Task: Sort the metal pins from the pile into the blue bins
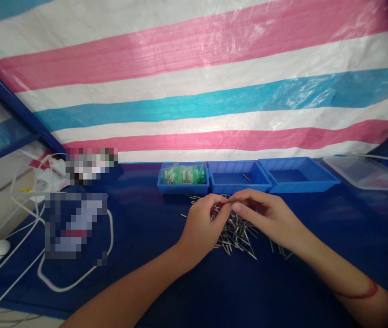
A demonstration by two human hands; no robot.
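Observation:
My left hand (203, 224) and my right hand (272, 216) meet over a heap of thin metal rods (238, 234) on the dark blue tabletop. A slim metal rod (234, 202) runs between my fingertips, with the thumb and fingers of each hand pinched on its ends. Whether the rods are drill bits or plain pins is too small to tell. My hands hide the upper part of the heap. A few loose rods (279, 248) lie under my right wrist, and others lie left of the heap.
Behind the heap stand three blue bins: one with green plastic packets (185, 174), a middle bin (240, 186) with one rod, and a right bin (303, 186). A clear plastic lid (365, 175) lies far right. White cables (57, 288) and blurred-out items occupy the left.

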